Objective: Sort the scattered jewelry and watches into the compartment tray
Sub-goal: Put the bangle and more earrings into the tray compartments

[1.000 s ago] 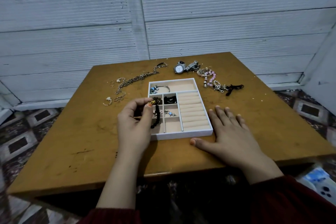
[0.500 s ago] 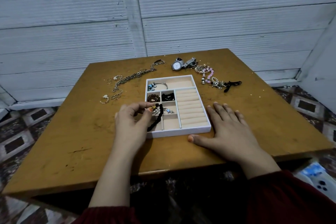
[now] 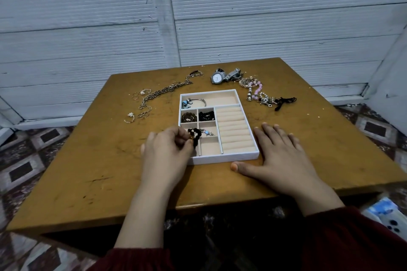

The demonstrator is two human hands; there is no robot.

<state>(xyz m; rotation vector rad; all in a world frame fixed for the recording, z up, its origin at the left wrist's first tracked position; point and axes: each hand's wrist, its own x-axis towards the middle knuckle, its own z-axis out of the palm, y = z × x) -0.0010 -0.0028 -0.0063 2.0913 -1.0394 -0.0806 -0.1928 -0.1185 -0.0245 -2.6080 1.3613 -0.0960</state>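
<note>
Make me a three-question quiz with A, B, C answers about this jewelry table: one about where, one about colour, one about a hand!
1. Where is the silver watch?
A. on the table, beyond the compartment tray
B. inside the tray
C. under the table

2. What colour is the beaded bracelet that the left hand pinches?
A. pink
B. black
C. gold

3. How is the right hand?
A. in a fist
B. gripping the watch
C. flat, fingers straight

Answers: A, it lies past the tray's far rim; B, its beads look black; C, its palm rests on the table.
</note>
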